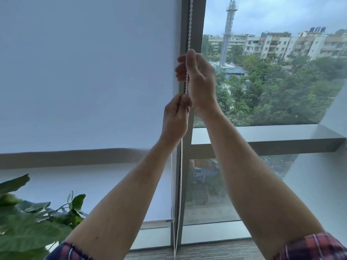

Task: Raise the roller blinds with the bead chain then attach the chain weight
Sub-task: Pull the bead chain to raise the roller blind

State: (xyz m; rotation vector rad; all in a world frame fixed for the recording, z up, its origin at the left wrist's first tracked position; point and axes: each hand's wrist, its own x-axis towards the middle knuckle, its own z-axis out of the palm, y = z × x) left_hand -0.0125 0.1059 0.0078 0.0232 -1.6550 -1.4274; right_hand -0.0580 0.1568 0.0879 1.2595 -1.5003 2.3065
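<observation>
A: What room and surfaces do we see here?

B: We stand before a floor-to-ceiling window. A white roller blind (84, 76) covers the pane on our left, its bottom bar (155, 221) low, a little above the grey carpeted floor (206, 250). A dark vertical mullion (193, 25) divides it from the uncovered pane on our right, through which we see trees, apartment blocks and a lattice tower (228, 32). A grey horizontal ledge (262, 136) crosses the window.

A: And where is the bead chain?

B: The white bead chain (189, 29) hangs along the mullion, its strands running down almost to the floor. Our right hand (197, 79) is the upper one, its grip closed around the chain; our left hand (175, 117) sits just below, fingers pinched on the same chain.

A: What else stands nearby?

B: A leafy green plant (28, 218) fills the lower left corner. Our bare forearms and plaid cuffs (311, 248) hide part of the lower glass.
</observation>
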